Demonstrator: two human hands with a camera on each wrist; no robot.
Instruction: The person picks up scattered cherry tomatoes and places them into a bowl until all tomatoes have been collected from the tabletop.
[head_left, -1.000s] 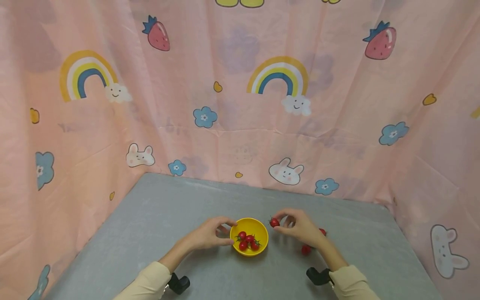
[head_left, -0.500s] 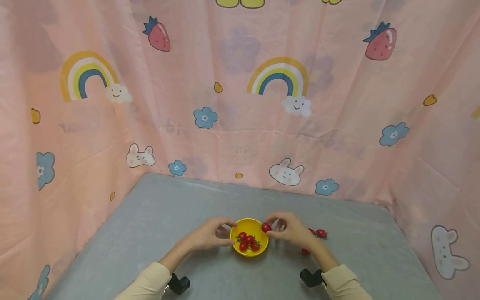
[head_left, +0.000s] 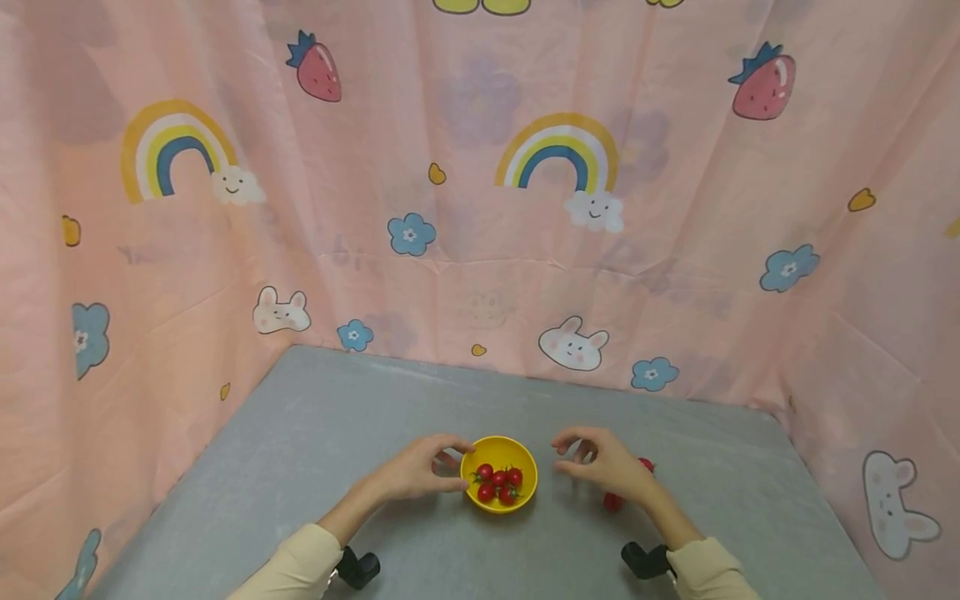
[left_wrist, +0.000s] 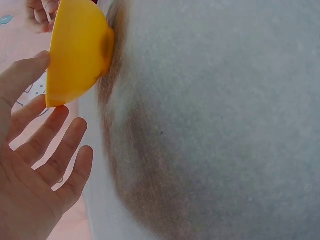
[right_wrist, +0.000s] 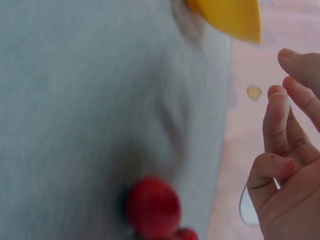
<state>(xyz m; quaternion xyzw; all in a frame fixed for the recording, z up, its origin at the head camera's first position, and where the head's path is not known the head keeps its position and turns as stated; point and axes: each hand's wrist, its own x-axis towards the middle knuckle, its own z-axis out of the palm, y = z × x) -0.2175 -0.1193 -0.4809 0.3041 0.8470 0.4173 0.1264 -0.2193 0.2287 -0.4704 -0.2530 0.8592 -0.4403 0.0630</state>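
The bare left hand (head_left: 416, 468) is curving its thumb (left_wrist: 22, 75) and index finger (left_wrist: 28, 117) into a wide C, its other fingers (left_wrist: 75, 177) fanning out beside them. The bare right hand (head_left: 600, 458) is hovering, its thumb and fingertips standing apart. Behind the fingers, both forearms (head_left: 351, 510) are running into turned-back cream cloth sleeves (head_left: 292, 567).

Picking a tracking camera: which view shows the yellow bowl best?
The head view: it shows the yellow bowl from above, with nearly its whole rim and the tomatoes inside. The left wrist view shows its outer wall side-on, cropped at the top; the right wrist view, only a piece at the top edge.
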